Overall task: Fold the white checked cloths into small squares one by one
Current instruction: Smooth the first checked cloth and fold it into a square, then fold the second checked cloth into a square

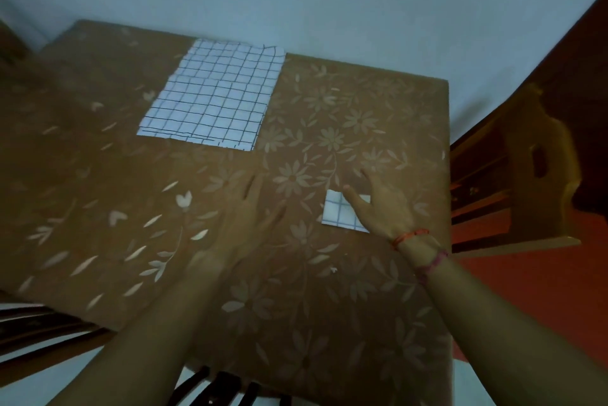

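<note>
A stack of flat white checked cloths (214, 96) lies at the far middle of the table. A small folded white checked square (337, 213) sits at the right, nearer to me. My right hand (385, 208) lies flat on that square with fingers spread, covering its right part. Over the bare tablecloth left of the square is my left hand (243, 221), blurred, with fingers straight and nothing in it.
The table wears a brown flowered tablecloth (131, 208) and stands against a pale wall. A wooden chair (526, 175) stands to the right over a red floor. Dark chair slats (217, 389) show at the near edge.
</note>
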